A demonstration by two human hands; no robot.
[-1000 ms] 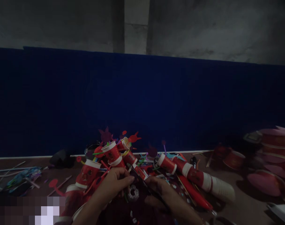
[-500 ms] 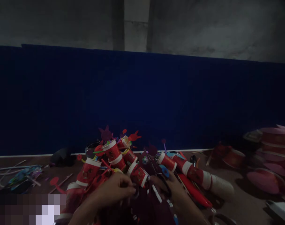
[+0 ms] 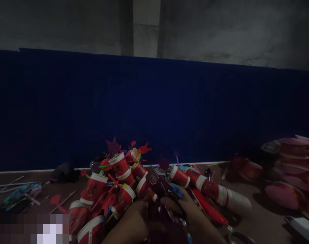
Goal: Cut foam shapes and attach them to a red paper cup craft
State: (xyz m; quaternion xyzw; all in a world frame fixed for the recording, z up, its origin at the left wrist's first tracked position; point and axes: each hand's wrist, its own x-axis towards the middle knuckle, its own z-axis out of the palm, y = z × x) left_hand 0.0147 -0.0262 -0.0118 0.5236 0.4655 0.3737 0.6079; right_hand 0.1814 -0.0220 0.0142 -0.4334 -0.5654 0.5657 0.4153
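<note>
Here, the right hand (image 3: 188, 207) holds scissors (image 3: 162, 182) — left hand (image 3: 134, 219) near red cups (image 3: 123, 200).

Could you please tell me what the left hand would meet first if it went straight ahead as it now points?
Probably the partly hidden red paper cup lying just beyond the left hand, though the dim picture and single view leave the depth between them unclear.
</note>
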